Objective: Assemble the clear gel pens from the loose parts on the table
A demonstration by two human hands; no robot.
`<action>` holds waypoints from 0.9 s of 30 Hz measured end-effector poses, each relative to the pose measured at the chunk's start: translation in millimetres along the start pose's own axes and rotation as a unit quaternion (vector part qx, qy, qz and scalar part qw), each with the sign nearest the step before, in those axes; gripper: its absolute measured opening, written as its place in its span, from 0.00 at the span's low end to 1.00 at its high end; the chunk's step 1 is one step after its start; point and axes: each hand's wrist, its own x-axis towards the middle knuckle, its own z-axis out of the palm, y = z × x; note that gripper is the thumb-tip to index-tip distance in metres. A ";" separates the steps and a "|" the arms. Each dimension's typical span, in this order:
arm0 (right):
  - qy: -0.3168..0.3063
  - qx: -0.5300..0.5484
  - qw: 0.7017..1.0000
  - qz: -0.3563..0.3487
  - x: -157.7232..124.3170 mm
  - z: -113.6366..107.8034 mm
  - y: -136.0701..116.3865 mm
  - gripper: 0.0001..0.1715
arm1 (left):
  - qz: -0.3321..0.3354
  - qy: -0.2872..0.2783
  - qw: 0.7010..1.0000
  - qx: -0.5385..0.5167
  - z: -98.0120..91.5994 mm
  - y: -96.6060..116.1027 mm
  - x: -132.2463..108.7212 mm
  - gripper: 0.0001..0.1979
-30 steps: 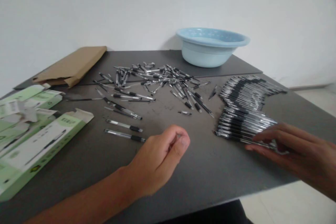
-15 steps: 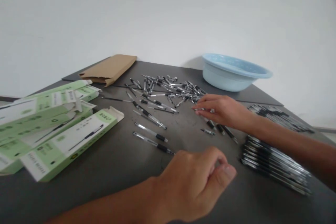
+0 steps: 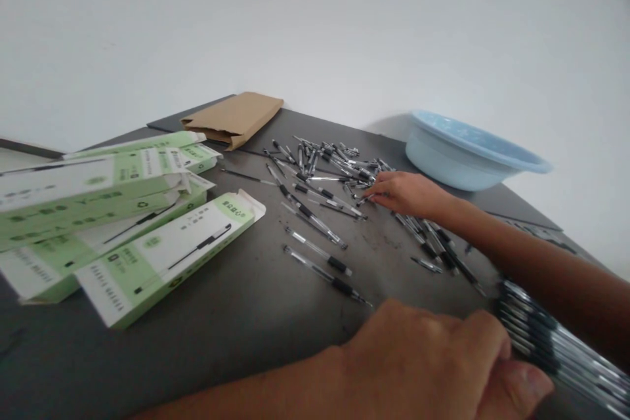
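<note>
My right hand [image 3: 401, 193] reaches to the near right edge of a heap of clear and black gel pens [image 3: 339, 167]. Its fingertips are pinched on a small clear piece that looks like a pen cap [image 3: 364, 199], partly hidden by the fingers. My left hand [image 3: 433, 354] is low in front, curled closed with the thumb against the index finger; what lies inside it, if anything, is hidden. Beyond it, two loose pens [image 3: 319, 272] lie side by side. More pens [image 3: 438, 243] rest under my right forearm, beside a short pen tip piece [image 3: 426, 265].
Green and white pen boxes [image 3: 167, 256] are stacked at the left. Behind them lies a brown paper envelope [image 3: 241, 115]. A light blue basin [image 3: 453, 157] stands at the back right. Neatly lined-up pens [image 3: 566, 348] lie at the right, partly behind my arm.
The view has turned, so the table's things appear shifted right. My right hand has moved left, closer into the pen heap. My left hand appears lower and further right, still curled.
</note>
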 end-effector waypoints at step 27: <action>0.261 0.050 0.961 -0.081 -148.8 -16.8 -97.8 0.16 | -0.181 0.224 0.869 -0.402 5.9 -24.7 20.6 0.23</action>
